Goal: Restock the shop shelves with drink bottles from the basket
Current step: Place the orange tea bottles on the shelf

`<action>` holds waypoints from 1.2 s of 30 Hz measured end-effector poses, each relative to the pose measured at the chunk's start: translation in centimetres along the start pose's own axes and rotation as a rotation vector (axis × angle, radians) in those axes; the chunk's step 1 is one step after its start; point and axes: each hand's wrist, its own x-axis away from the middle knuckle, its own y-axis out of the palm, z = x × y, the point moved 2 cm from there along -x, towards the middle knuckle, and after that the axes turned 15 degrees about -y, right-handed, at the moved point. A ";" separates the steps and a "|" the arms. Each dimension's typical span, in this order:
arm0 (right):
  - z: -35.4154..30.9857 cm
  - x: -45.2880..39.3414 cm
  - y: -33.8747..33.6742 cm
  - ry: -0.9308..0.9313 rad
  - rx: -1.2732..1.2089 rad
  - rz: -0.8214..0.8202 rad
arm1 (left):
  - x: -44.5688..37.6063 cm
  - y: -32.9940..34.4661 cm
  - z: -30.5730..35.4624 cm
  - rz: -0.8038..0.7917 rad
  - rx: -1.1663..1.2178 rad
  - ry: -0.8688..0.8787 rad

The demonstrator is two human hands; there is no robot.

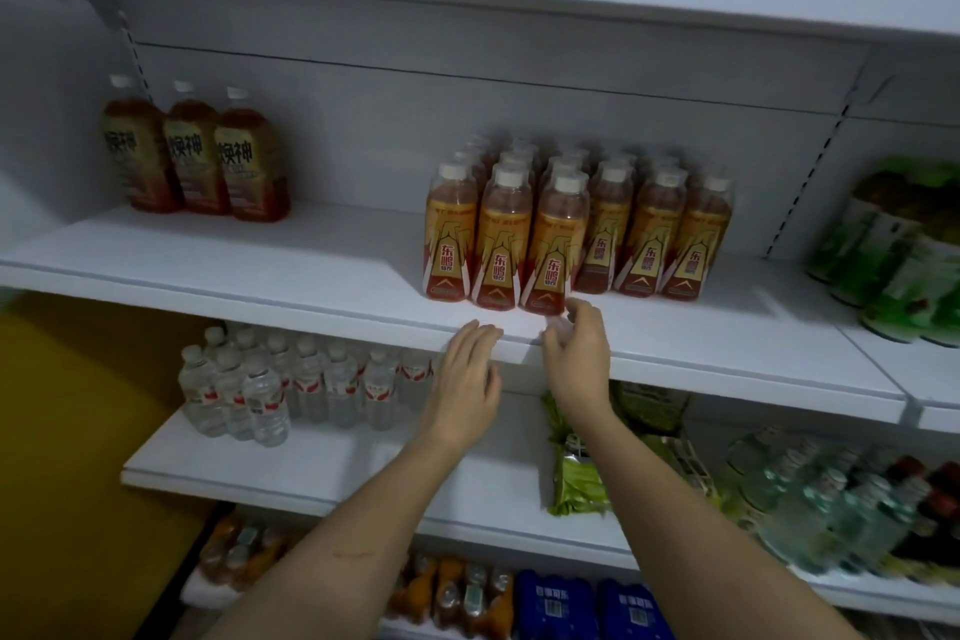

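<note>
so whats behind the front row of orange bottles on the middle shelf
More of the same orange bottles stand in rows behind; mostly their white caps show. Their bodies and the row count are hidden, blurred near the shelf's back panel.

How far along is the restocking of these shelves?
Done: a block of orange energy drink bottles fills part of the middle shelf, beside three brown tea bottles. In hand: nothing; left hand and right hand hover empty at the shelf edge. Left: the gap between them; the basket is out of view.
</note>
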 end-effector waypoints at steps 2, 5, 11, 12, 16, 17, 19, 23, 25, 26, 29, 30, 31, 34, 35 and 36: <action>-0.9 3.0 0.1 -0.135 0.033 0.022 | 2.8 0.6 -2.0 -0.044 -0.076 0.013; -0.7 7.9 0.8 -0.248 0.044 -0.025 | 6.7 1.1 -4.6 -0.136 -0.168 -0.041; 1.9 16.9 2.6 -0.080 0.144 -0.419 | 11.4 1.5 -8.7 -0.442 -0.471 -0.316; 2.5 18.2 2.7 -0.040 0.187 -0.492 | 12.0 1.5 -9.2 -0.489 -0.503 -0.353; 5.0 22.8 2.9 0.171 0.326 -0.825 | 14.2 1.4 -10.5 -0.645 -0.583 -0.422; 5.3 23.6 2.9 0.208 0.338 -0.881 | 14.6 1.3 -10.8 -0.668 -0.596 -0.434; 5.4 24.7 3.0 0.254 0.339 -0.953 | 15.4 1.2 -11.2 -0.697 -0.603 -0.451; 4.7 25.9 3.6 0.269 0.347 -1.010 | 16.9 1.2 -11.9 -0.738 -0.588 -0.495; 4.7 26.4 3.9 0.292 0.331 -1.029 | 17.4 1.6 -12.5 -0.757 -0.595 -0.514; 4.7 26.9 4.0 0.306 0.326 -1.040 | 17.8 1.8 -12.8 -0.766 -0.595 -0.527; 5.5 28.9 4.5 0.371 0.317 -1.094 | 19.5 2.6 -14.3 -0.818 -0.591 -0.569; 5.9 29.7 4.6 0.393 0.324 -1.126 | 20.2 2.9 -14.8 -0.847 -0.591 -0.591; 6.4 30.5 4.9 0.412 0.326 -1.150 | 20.9 3.3 -15.4 -0.880 -0.591 -0.615; 7.7 32.3 5.6 0.451 0.307 -1.177 | 22.7 4.2 -16.6 -0.944 -0.560 -0.675; 8.1 32.8 6.0 0.472 0.290 -1.186 | 23.2 4.5 -17.0 -0.959 -0.539 -0.694; 8.3 33.4 6.4 0.489 0.272 -1.194 | 23.8 4.8 -17.3 -0.973 -0.519 -0.708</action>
